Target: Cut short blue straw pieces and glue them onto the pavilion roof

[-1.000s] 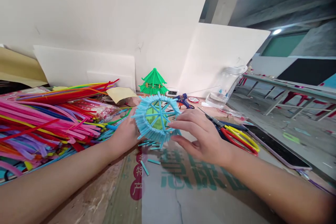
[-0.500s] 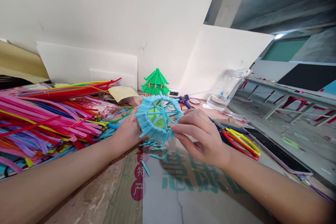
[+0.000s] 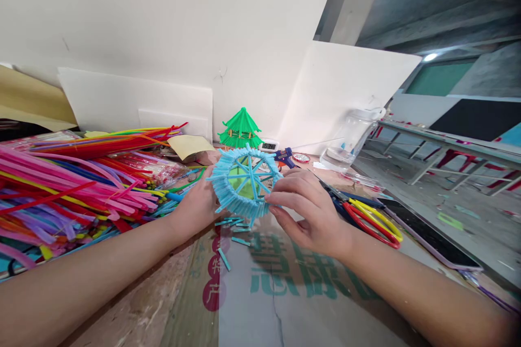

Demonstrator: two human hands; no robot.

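Note:
Between my hands is a light-blue pipe-cleaner wheel [image 3: 251, 171], with spokes inside and a fringe of short pieces around its rim. My left hand [image 3: 202, 193] grips it at the left edge, its fingertips hidden behind the fringe. At the lower right of the rim, my right hand [image 3: 306, 207] has thumb and fingers pinched together against the wheel; whether a small piece lies between them I cannot make out. Several short blue pipe-cleaner pieces [image 3: 241, 241] lie on the cardboard [image 3: 252, 314] below. Behind the wheel stands a green pipe-cleaner pagoda roof [image 3: 243, 124].
Bundles of coloured pipe cleaners [image 3: 73, 184] fill the left side. On the right lie red-and-yellow-handled pliers [image 3: 370, 222] and a phone [image 3: 427, 233]. A glue gun [image 3: 286, 158], a small digital clock [image 3: 269, 146] and a clear water jug [image 3: 350, 138] stand behind. White boards [image 3: 163, 21] rise at the back.
The view has shifted very slightly. Both hands keep nearly the same hold on the wheel, with my right fingertips still at its lower right rim.

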